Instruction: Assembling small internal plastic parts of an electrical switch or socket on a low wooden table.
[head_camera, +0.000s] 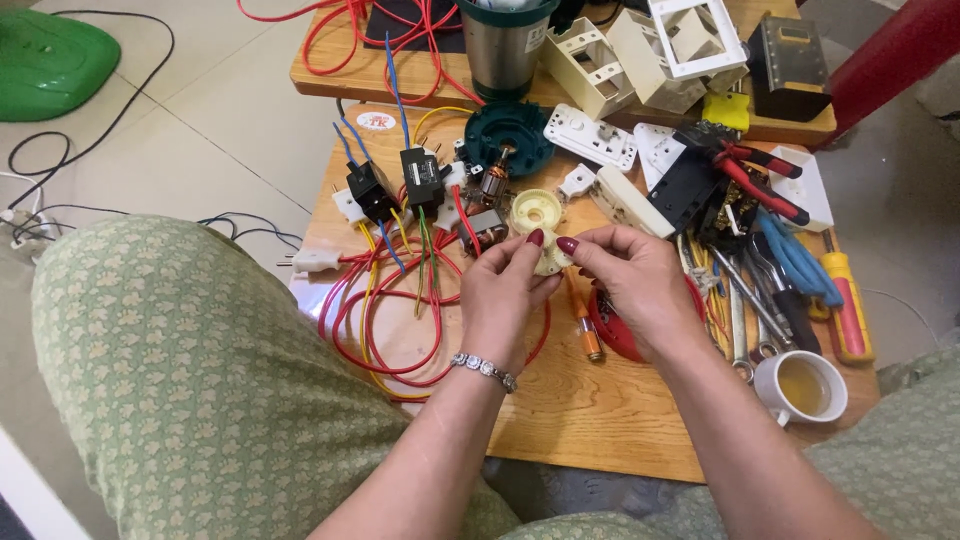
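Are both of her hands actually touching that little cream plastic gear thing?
Touching. The head view shows the left hand and right hand both pinching the cream plastic part, fingertips pressed against its edges from either side, above the wooden board.

Both forearms enter from the lower edge and converge toward the centre of the view. The left hand is raised with its back to the camera, fingers curled upward, thumb and forefinger pinched together in a closed grip; a bracelet circles the wrist. The right hand lies just beside it, back uppermost, fingertips bent inward to meet those of the left. Nails are painted dark red.
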